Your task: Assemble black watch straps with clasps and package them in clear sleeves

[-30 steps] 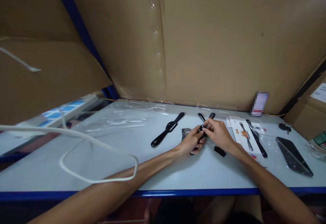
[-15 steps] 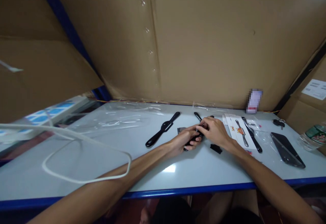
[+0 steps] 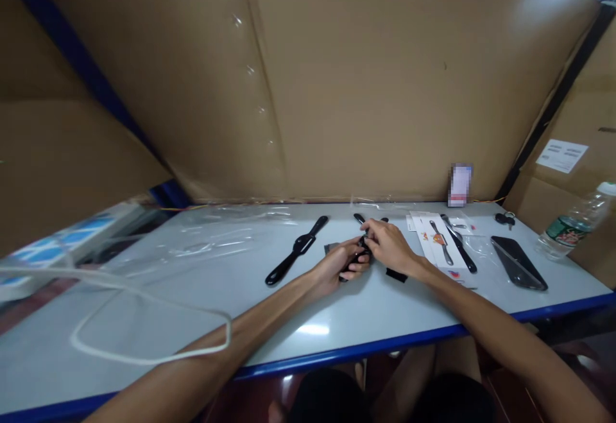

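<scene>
My left hand (image 3: 342, 261) is closed around a black spokeshave (image 3: 357, 258), mostly covered by the fingers. My right hand (image 3: 389, 243) has its fingers bunched at the tool's upper part; what they pinch there is hidden. Left of the hands, another black spokeshave (image 3: 297, 248) lies slantwise on the table. Just behind my right hand, the end of a black handle (image 3: 359, 217) shows. A small black piece (image 3: 396, 275) rests beneath my right wrist. To the right is a white printed card (image 3: 445, 253) picturing such a tool, with a further black spokeshave (image 3: 466, 259) along its edge.
A flat dark slab (image 3: 518, 264), keys (image 3: 505, 219) and a plastic bottle (image 3: 568, 233) occupy the right side. A blurred phone-like screen (image 3: 459, 187) leans at the back. Clear plastic film (image 3: 212, 243) covers the left rear; a white cable (image 3: 154, 360) loops over the left forearm.
The camera view has turned slightly right, so things sit further left in the picture. Both hands stay together on the spokeshave, with my right fingers slightly shifted.
</scene>
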Demonstrator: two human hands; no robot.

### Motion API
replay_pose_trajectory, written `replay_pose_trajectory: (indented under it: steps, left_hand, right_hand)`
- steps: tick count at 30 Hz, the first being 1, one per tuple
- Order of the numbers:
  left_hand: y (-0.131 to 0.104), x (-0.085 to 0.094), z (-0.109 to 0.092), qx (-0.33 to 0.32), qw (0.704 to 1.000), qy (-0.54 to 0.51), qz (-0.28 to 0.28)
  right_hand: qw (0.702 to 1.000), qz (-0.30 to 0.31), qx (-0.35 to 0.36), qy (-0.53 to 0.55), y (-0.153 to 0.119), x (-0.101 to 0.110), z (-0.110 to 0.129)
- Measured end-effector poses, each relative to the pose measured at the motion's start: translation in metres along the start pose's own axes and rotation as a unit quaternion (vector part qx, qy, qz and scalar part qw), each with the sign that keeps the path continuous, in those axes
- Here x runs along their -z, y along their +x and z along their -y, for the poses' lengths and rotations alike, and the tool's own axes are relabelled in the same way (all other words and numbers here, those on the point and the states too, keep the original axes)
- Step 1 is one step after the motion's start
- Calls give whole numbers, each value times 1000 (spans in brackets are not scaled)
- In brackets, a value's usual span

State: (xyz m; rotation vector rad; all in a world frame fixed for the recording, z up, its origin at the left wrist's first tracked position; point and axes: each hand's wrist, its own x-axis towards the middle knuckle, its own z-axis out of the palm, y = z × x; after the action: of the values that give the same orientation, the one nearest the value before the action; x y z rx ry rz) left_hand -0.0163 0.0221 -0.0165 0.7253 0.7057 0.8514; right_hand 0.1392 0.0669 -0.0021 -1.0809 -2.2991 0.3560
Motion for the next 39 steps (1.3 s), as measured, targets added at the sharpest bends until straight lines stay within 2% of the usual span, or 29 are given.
replay_pose_trajectory:
  steps: [6,11,17,23,26,33,39]
  left_hand:
    - [4,8,-3,67,996,-58,22]
    - [8,13,-3,88,991,-86,42]
    - [4,10,-6,89,994,-58,40]
    - [5,12,-5,99,994,-39,32]
    - [5,12,-4,88,995,-36,33]
    - [4,8,-1,43,999,5,-9]
    - [5,8,0,33,999,10,-14]
  right_hand:
    - [999,-3,39,24,5,-2,-14]
    - [996,-37,32,73,9,12,-22]
    - [996,33,72,34,11,29,-33]
    - [996,26,81,40,10,26,-34]
    - [995,14,86,38,11,24,-36]
    - [995,-19,93,23,11,16,-44]
    - [997,-34,71,21,11,22,-42]
